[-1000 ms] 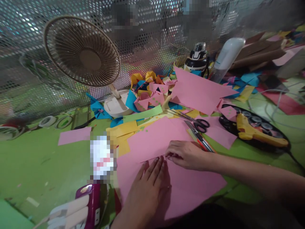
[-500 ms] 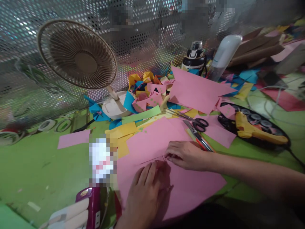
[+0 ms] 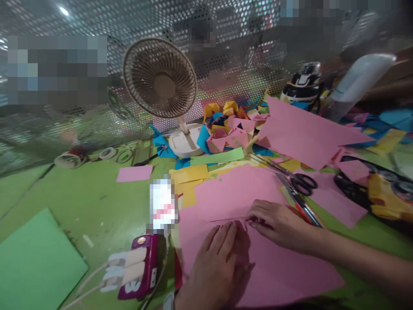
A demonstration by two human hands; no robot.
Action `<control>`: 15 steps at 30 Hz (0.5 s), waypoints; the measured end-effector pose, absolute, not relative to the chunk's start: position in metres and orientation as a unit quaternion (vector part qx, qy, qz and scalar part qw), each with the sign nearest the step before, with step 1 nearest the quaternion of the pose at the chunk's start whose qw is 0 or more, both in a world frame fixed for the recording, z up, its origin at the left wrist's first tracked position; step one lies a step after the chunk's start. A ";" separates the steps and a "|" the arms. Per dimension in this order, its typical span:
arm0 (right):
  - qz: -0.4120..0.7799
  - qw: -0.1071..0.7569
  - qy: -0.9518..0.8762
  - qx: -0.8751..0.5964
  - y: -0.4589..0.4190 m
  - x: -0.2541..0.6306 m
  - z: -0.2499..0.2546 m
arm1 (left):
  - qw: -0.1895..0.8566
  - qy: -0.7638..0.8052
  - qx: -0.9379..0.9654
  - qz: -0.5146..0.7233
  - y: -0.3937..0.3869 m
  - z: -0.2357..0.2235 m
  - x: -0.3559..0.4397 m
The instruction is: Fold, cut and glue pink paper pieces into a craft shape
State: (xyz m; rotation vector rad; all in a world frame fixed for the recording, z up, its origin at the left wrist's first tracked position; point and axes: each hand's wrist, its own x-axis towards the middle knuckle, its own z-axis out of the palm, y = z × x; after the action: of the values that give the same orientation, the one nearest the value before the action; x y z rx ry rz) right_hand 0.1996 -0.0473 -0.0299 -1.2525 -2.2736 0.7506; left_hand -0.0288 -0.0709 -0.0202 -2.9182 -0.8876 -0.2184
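A large sheet of pink paper [image 3: 290, 275] lies in front of me, with a thin dark line, a slit or a fold edge, across its middle. My left hand [image 3: 216, 254] rests on it, fingers stretched out just below that line, the thumb hidden. At the line's right end my right hand [image 3: 274, 221] is closed, fingertips pinched at the pink paper; the exact grip is partly hidden. Right of that hand lie a utility knife [image 3: 303, 204] and black-handled scissors [image 3: 301, 183].
A small fan [image 3: 164, 86] stands at the back beside a heap of folded paper pieces [image 3: 232, 129]. A blurred-out lit device [image 3: 163, 204] and a purple power strip [image 3: 138, 271] lie to the left. A yellow glue gun [image 3: 387, 193] rests on a black tray at right.
The view has swung left, so everything sits farther right. My left fingers lifted and curled, then lay down again by the line. My right hand keeps its pinch at the same spot.
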 end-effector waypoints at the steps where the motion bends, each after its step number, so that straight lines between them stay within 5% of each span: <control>1: 0.275 0.217 -0.820 -0.452 -0.048 0.199 -0.030 | 0.038 -0.291 -0.954 -0.064 -0.072 -0.020 -0.029; 15: 0.275 0.209 -0.818 -0.460 -0.050 0.199 -0.030 | -0.026 -0.308 -0.948 -0.072 -0.074 -0.024 -0.030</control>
State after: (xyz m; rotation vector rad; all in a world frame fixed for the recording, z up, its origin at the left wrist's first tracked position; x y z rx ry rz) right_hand 0.1988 -0.0503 -0.0300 -1.2802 -2.2760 0.7659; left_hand -0.0297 -0.0742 -0.0236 -3.0294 -0.9826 -0.2290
